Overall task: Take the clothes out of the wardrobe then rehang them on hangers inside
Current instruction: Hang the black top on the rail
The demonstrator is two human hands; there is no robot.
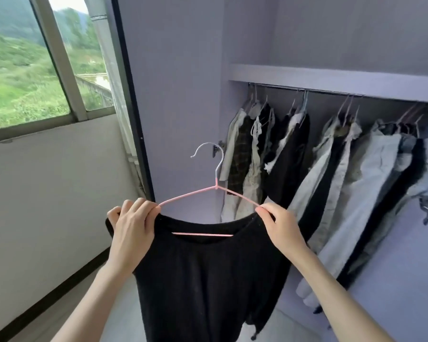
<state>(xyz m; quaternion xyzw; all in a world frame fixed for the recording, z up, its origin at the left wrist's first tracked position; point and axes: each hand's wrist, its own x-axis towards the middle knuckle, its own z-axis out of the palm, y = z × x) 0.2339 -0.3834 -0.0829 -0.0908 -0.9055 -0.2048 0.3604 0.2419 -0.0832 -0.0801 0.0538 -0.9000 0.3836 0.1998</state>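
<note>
Hanging clothes crowd the rail; open room lies left of them beside the wardrobe door

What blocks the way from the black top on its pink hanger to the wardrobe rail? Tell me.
Nothing visible stands between them. The left hand and right hand hold the black top on the pink hanger in front of the open wardrobe. The rail is crowded with hanging clothes, with gaps between groups.
</note>
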